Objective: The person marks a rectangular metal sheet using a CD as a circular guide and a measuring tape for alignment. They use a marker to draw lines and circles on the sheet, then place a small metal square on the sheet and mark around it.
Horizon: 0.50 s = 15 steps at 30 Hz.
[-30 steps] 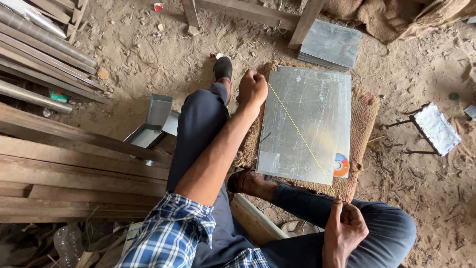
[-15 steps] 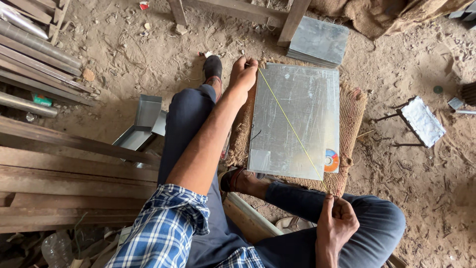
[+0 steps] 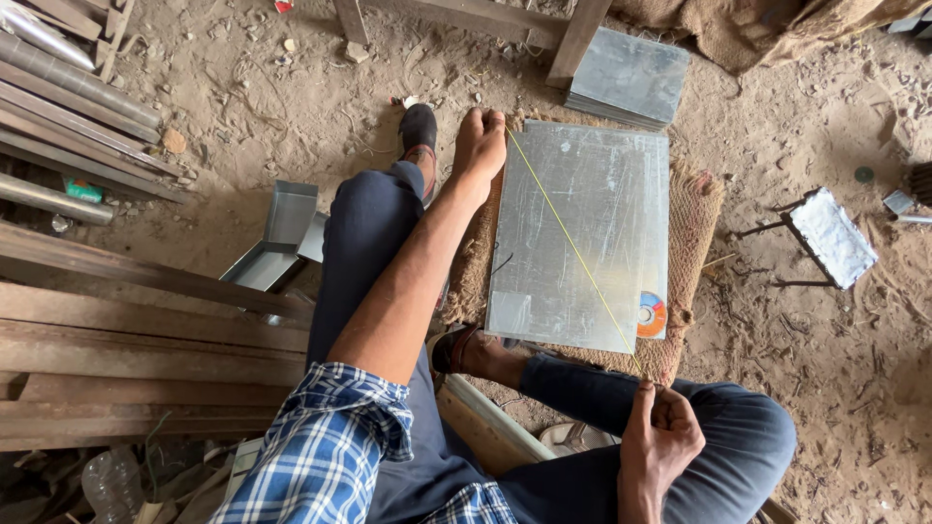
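Head view: a seated person looks down at crossed legs in dark trousers and a galvanised metal sheet [image 3: 582, 233] on the dirt floor [image 3: 243, 126].
Left hand: the left hand [image 3: 481, 146] reaches to the sheet's far left corner, fingers [image 3: 474, 124] curled closed and pinning one end of a yellow string [image 3: 573, 247] there.
Right hand: the right hand [image 3: 660, 432] rests above the right knee, just past the sheet's near edge, fingers [image 3: 643, 400] pinched shut on the string's other end.
String: drawn taut in a straight diagonal across the sheet, from far left corner to near right corner.
Sheet: lies flat on a burlap mat [image 3: 694, 209]; a round orange-and-blue sticker [image 3: 651, 313] sits at its near right corner.
Feet: one sandalled foot [image 3: 419, 136] lies just beside the left hand; the other foot [image 3: 476, 351] touches the sheet's near left edge.
Surroundings: a stack of similar sheets [image 3: 629, 78] lies beyond the mat; a folded metal channel [image 3: 277, 238] lies left of the legs; timber planks [image 3: 126, 330] and pipes [image 3: 68, 87] fill the left side; a small crumpled foil-like panel [image 3: 833, 236] lies well apart to the right.
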Available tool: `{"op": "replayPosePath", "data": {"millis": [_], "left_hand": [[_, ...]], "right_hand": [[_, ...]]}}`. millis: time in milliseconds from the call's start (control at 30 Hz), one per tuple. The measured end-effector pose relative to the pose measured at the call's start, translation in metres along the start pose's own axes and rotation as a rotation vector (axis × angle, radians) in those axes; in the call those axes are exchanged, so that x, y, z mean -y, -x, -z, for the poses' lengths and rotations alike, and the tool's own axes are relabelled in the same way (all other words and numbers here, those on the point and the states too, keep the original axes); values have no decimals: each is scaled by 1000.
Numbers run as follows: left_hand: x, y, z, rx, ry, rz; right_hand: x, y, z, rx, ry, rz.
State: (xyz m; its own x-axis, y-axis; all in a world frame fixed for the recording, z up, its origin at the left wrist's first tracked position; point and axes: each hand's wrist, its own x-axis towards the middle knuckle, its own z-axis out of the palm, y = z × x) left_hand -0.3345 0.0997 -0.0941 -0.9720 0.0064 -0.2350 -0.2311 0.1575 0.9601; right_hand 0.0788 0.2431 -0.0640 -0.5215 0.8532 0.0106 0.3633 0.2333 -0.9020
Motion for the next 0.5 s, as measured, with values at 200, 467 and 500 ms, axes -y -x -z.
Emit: {"op": "replayPosePath", "data": {"millis": [200, 467, 500], "left_hand": [[1, 0, -1, -22, 3, -6], [0, -2, -2, -29, 54, 23], [0, -2, -3, -34, 50, 11]], "right_hand": [[1, 0, 0, 8, -16, 9], [0, 0, 1, 11, -43, -1], [-1, 0, 0, 9, -31, 2]]}}
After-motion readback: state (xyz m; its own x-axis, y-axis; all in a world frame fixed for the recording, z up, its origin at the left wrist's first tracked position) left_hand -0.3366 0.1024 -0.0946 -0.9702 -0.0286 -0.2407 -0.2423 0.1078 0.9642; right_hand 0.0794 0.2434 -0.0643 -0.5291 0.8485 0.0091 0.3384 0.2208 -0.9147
